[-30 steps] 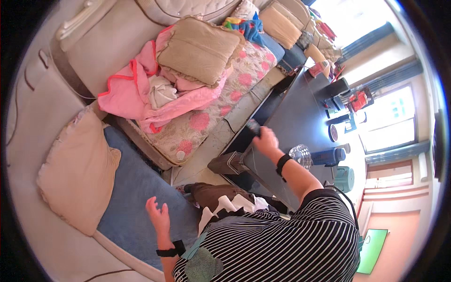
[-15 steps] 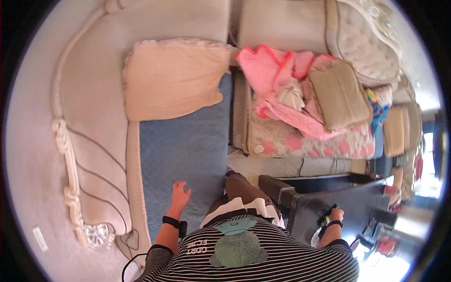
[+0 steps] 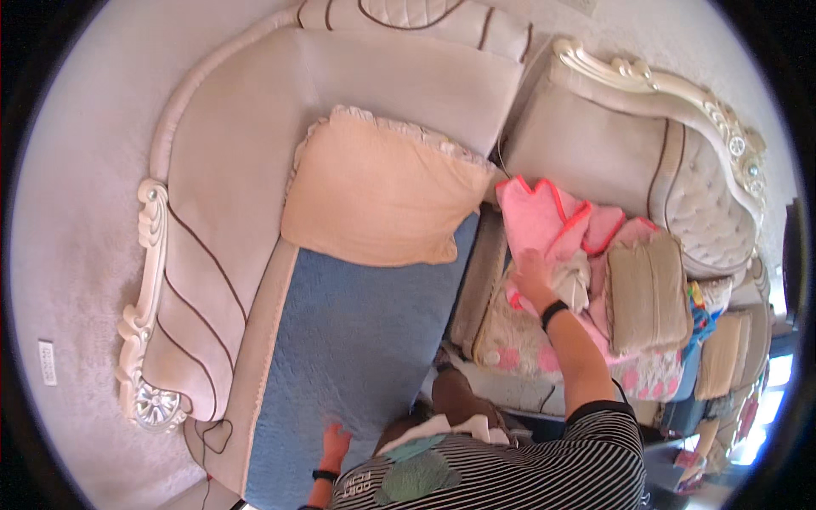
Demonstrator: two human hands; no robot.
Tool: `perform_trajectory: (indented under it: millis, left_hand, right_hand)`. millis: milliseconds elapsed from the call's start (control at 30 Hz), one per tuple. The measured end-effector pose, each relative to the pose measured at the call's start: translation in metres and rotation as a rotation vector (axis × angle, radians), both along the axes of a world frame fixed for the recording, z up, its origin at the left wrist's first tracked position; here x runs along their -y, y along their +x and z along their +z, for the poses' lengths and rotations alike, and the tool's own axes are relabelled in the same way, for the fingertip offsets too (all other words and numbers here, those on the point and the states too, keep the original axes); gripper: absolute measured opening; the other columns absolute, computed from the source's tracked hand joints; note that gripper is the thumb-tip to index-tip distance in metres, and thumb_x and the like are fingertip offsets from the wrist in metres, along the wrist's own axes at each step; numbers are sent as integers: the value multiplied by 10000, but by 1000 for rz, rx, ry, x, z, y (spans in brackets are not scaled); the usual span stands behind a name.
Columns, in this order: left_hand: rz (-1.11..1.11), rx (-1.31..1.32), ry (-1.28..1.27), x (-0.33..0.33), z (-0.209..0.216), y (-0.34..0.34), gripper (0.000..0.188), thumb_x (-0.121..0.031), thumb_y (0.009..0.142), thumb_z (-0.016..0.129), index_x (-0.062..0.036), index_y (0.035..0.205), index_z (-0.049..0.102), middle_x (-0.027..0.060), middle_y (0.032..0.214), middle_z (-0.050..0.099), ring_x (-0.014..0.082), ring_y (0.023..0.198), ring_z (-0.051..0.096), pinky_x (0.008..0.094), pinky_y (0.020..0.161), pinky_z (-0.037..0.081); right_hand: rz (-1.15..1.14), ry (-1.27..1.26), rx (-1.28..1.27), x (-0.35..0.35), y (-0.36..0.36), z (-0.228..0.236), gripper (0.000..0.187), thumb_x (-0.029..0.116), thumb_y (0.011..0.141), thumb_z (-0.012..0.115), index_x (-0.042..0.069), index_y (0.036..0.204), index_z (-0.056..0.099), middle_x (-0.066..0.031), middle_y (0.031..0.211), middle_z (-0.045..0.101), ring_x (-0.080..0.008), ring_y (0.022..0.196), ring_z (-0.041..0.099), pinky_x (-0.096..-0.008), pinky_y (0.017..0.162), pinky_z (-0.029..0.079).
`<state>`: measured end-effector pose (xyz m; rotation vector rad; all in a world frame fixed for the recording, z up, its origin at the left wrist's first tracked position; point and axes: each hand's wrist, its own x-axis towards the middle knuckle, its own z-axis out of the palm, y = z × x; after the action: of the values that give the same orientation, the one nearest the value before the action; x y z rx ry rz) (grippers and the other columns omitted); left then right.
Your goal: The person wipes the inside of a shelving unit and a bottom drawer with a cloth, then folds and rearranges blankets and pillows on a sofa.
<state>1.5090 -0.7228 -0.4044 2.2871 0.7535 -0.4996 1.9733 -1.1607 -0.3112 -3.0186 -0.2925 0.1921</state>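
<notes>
My right hand (image 3: 534, 279) is stretched out over a crumpled pink blanket (image 3: 544, 217) with a red edge, its fingers reaching onto the cloth; they blend with the pink but look extended. Beside it lies a bunched off-white cloth (image 3: 571, 280). A beige-brown cushion (image 3: 648, 293) rests on the blanket's right part. My left hand (image 3: 336, 442) hovers low over the blue sofa cover (image 3: 365, 340), fingers apart and holding nothing. At the far end of that cover lies a large peach cushion (image 3: 382, 191) with a ruffled edge.
A beige sofa (image 3: 229, 161) with carved cream trim curves along the left and back. The flowered seat (image 3: 501, 327) under the blanket belongs to a second sofa section. More cushions (image 3: 722, 353) lie to the far right. A thin cable (image 3: 217, 442) hangs at the lower left.
My right hand has left the black table and reached forward to the pink blanket. My left hand has drawn back toward my body. The view has turned, shifting the sofas.
</notes>
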Motion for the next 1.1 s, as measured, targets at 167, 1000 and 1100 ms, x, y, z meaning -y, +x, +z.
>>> perform_trajectory:
  millis: [167,1000,1100]
  left_hand:
    - [138,-91,84,23,15,-4,342,-238,701,630,-7,946,567,136,911,592,306,878,544,386,771,450]
    - [556,-174,-460,109,-14,68,252,-246,799,551,-35,937,553,110,892,532,218,783,532,361,638,436]
    - [745,-151,-664,110,-38,49,246,-247,802,561,-62,963,555,113,910,548,177,781,529,373,648,443]
  right_hand:
    - [192,-80,60,-120,149,4,569,307,673,668,25,1118,453,-105,1243,382,-251,1217,290,-420,946,299]
    - [197,266,-105,-228,299,-114,249,197,673,571,53,874,541,-160,752,610,-319,718,607,-415,602,490]
    - [387,459,-30,-235,192,-121,246,163,622,578,47,831,519,-142,695,570,-320,635,577,-420,543,458]
